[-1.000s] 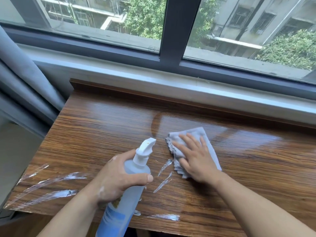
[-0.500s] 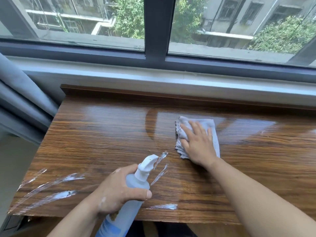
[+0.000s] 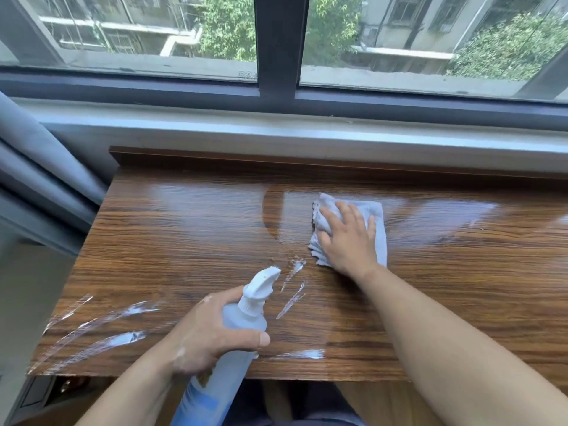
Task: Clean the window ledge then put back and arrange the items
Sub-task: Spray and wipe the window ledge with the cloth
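Observation:
A glossy wood-grain window ledge [image 3: 184, 241] fills the view. My right hand [image 3: 345, 241] lies flat, fingers spread, pressing a folded pale grey cloth [image 3: 376, 229] onto the ledge near its middle, a little toward the window. My left hand [image 3: 212, 336] is wrapped around a translucent spray bottle [image 3: 246, 321] with a white trigger head, held tilted over the front edge with the nozzle pointing up and right. White streaks of cleaner [image 3: 123, 338] lie on the front left of the ledge, and shorter streaks [image 3: 292, 298] sit between bottle and cloth.
A dark-framed window [image 3: 276, 56] with a pale sill [image 3: 215, 130] runs along the back. A grey curtain [image 3: 30, 167] hangs at the left. The ledge's raised back lip [image 3: 215, 156] borders the wood. Floor and my legs show below the front edge.
My right hand has slid the cloth away from me toward the window. The bottle in my left hand has dropped lower and nearer the front edge. The view has tilted down slightly.

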A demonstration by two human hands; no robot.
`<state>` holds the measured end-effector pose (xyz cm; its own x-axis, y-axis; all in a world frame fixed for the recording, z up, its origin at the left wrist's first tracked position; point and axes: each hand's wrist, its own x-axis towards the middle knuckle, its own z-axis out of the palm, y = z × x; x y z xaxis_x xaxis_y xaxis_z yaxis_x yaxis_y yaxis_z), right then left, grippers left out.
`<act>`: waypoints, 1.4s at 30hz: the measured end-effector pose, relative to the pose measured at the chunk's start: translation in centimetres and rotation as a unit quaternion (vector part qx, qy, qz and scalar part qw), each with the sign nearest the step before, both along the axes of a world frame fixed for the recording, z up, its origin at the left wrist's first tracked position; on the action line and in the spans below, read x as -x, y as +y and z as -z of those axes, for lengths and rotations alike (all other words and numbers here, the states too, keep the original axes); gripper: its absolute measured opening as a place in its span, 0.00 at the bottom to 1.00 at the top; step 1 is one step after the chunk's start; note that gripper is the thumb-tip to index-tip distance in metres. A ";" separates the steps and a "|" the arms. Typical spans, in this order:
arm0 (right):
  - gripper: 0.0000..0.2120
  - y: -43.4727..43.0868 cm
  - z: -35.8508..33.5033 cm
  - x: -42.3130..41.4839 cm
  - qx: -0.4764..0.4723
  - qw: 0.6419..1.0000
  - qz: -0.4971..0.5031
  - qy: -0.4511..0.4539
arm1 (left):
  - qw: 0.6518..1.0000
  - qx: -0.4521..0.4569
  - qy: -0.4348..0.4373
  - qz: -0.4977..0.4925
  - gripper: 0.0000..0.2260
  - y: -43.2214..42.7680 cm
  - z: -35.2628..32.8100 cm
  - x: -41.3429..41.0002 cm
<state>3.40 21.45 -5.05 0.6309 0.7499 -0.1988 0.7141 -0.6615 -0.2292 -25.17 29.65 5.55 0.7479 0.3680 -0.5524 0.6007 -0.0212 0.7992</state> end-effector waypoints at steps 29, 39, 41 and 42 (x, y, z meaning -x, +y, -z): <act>0.28 -3.9 -0.4 6.2 0.016 0.980 -0.197 -0.004 | 1.000 -0.002 -0.006 0.013 0.30 -0.6 1.4 2.9; 0.27 -0.1 -0.3 1.7 -0.001 1.000 0.028 -0.002 | 1.000 -0.003 -0.017 0.021 0.28 -1.4 1.3 2.5; 0.28 -2.2 -0.3 2.5 0.003 0.999 0.040 -0.012 | 1.000 -0.007 -0.019 0.022 0.29 -1.2 1.5 2.8; 0.29 -3.4 -0.1 3.1 0.007 0.999 0.041 -0.016 | 0.999 -0.007 -0.018 0.025 0.30 -1.0 1.7 3.0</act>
